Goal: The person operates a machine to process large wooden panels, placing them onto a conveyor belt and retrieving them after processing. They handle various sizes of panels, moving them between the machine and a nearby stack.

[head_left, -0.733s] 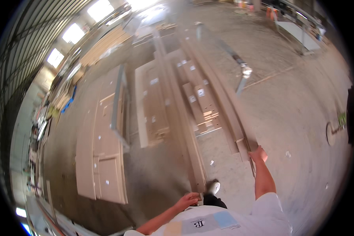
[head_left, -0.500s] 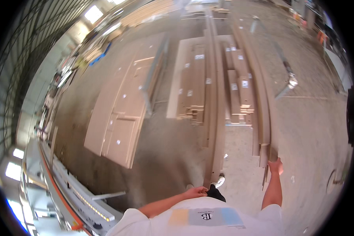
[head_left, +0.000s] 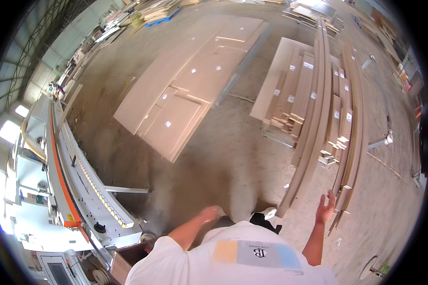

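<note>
My right hand (head_left: 325, 207) is raised with fingers spread, holding nothing, just beside the near ends of long narrow wooden strips (head_left: 314, 118) that lie on the concrete floor. My left hand (head_left: 211, 213) hangs loosely closed in front of my body and grips nothing. My feet (head_left: 266, 216) show between the two arms. Stacks of short light brown boards (head_left: 295, 90) with small white labels lie to the left of the strips.
A large stack of flat brown panels (head_left: 185, 95) lies on the floor ahead left. A long white and orange machine (head_left: 76, 185) with a roller track runs along my left. More wood piles (head_left: 157, 9) sit far off.
The view has swung left, bringing the machine into sight. My right hand has come off the strip ends and opened. My left hand stays low.
</note>
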The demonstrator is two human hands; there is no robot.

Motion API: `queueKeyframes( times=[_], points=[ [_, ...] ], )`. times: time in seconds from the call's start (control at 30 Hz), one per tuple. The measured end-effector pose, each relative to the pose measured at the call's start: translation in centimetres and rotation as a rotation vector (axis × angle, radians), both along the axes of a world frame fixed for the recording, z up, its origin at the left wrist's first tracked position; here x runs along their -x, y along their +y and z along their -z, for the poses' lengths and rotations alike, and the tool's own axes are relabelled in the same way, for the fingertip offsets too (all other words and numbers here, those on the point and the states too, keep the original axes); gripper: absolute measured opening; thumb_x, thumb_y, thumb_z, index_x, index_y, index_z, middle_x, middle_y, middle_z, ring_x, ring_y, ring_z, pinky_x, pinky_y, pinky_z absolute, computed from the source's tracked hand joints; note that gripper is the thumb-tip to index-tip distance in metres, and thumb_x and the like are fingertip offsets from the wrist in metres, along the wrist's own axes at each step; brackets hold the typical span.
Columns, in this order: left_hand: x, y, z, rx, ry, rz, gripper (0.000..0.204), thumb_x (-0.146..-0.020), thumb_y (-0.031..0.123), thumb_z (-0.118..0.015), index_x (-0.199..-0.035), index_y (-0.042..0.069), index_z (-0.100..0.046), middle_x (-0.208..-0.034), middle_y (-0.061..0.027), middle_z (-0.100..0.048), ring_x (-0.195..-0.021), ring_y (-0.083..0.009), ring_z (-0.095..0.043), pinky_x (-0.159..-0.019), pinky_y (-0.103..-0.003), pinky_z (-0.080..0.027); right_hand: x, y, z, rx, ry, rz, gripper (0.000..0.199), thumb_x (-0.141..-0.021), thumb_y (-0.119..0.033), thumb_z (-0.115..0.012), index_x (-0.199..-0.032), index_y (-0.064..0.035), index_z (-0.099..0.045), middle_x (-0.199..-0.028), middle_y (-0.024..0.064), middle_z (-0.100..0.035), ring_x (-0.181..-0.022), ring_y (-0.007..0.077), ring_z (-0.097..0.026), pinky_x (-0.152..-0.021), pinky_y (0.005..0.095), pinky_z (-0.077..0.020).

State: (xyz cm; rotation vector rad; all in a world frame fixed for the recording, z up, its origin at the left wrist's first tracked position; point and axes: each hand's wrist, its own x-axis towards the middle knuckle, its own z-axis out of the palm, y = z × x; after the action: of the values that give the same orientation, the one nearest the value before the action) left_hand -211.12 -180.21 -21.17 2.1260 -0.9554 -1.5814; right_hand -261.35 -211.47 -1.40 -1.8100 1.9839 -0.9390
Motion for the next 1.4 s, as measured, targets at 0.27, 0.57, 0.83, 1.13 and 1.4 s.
queueKeyframes(
  times=[0.27,0.57,0.83,1.13,1.4],
  points=[
    [-14.7,15.1,-0.7,-0.017,-0.088,-0.061,0.018,-0.090,0.022,-0.061,-0.102,0.013,-0.071,-0.113,-0.0069,-0.069,-0.110,-0.0274,-0.063,-0.088,-0.043,-0.054,-23.3,13.0,3.9,-0.289,-0.237,-0.603,0.018,-0.093,-0.015,-0.070,-0.108,-0.0068,-0.076,-0.108,0.0111,-0.075,-0.102,0.0268,-0.070,-0.092,0.0363,-0.0538],
    [-22.2,28.4,6.3,0.073,0.062,-0.302,0.016,-0.087,0.016,-0.064,-0.099,0.008,-0.070,-0.113,-0.0071,-0.069,-0.102,-0.0234,-0.066,-0.074,-0.036,-0.055,-34.7,16.1,9.3,-0.790,0.133,-0.767,0.031,-0.094,-0.034,-0.064,-0.095,-0.0062,-0.078,-0.090,0.0144,-0.075,-0.084,0.0254,-0.073,-0.077,0.0347,-0.0546],
    [-23.9,25.4,-4.1,0.058,0.118,-0.771,0.020,-0.094,0.019,-0.062,-0.106,0.008,-0.074,-0.088,-0.0070,-0.073,-0.088,-0.0200,-0.068,-0.064,-0.033,-0.052,-44.9,13.0,14.7,-1.120,0.349,-0.868,0.042,-0.097,-0.043,-0.058,-0.110,-0.0077,-0.075,-0.102,0.0159,-0.075,-0.092,0.0280,-0.072,-0.083,0.0394,-0.0549],
    [-37.9,27.9,-4.4,0.056,-0.258,-0.653,0.025,-0.092,0.026,-0.065,-0.108,0.010,-0.075,-0.102,-0.0065,-0.074,-0.094,-0.0224,-0.070,-0.080,-0.033,-0.054,-67.4,12.7,26.2,-1.474,-0.062,-0.789,0.059,-0.096,-0.056,-0.058,-0.121,-0.0040,-0.071,-0.114,0.0123,-0.074,-0.102,0.0260,-0.070,-0.091,0.0421,-0.0535],
    [-56.1,27.3,-1.5,-0.025,0.124,-1.203,0.026,-0.093,0.025,-0.064,-0.108,0.006,-0.070,-0.101,-0.0089,-0.073,-0.091,-0.0218,-0.072,-0.073,-0.036,-0.058,-83.7,10.4,20.4,-1.214,0.327,-0.884,0.066,-0.089,-0.065,-0.064,-0.115,-0.0058,-0.074,-0.112,0.0089,-0.073,-0.103,0.0192,-0.065,-0.093,0.0364,-0.0517]
  ],
)
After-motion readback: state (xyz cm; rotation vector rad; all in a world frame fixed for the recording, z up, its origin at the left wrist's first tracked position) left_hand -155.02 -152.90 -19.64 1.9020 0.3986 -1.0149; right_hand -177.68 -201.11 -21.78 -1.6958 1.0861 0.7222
